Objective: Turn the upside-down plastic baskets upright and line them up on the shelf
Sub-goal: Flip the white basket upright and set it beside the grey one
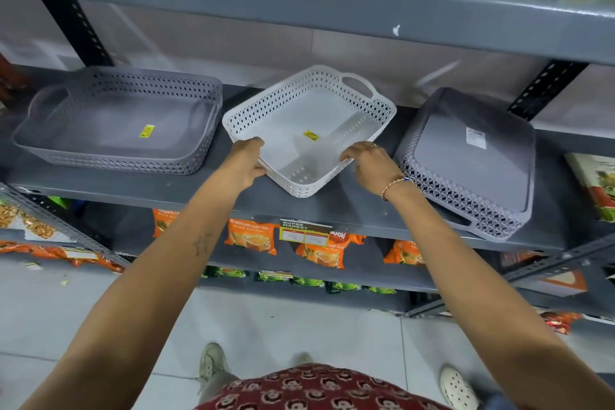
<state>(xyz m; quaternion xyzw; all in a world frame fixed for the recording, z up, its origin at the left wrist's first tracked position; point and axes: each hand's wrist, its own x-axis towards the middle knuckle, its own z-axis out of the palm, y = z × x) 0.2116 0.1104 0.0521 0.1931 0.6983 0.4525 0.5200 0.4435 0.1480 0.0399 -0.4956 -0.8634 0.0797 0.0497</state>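
Observation:
A white lattice basket [332, 103] sits upright in the middle of the grey shelf [199, 193], turned at an angle, with a yellow sticker inside. My left hand [244, 161] grips its near-left rim. My right hand [369, 165] holds its near-right rim. To the left stands a grey basket [116, 130], upright, also with a yellow sticker. To the right lies another grey basket [472, 160], upside down and skewed, its flat bottom facing up with a white label, its corner overhanging the shelf's front edge.
A grey shelf board [299, 0] with yellow bags hangs close above. Black perforated uprights [78, 30] stand at the back left and right. Orange tea packets [251, 236] fill the shelf below. A box [595, 183] sits at the far right.

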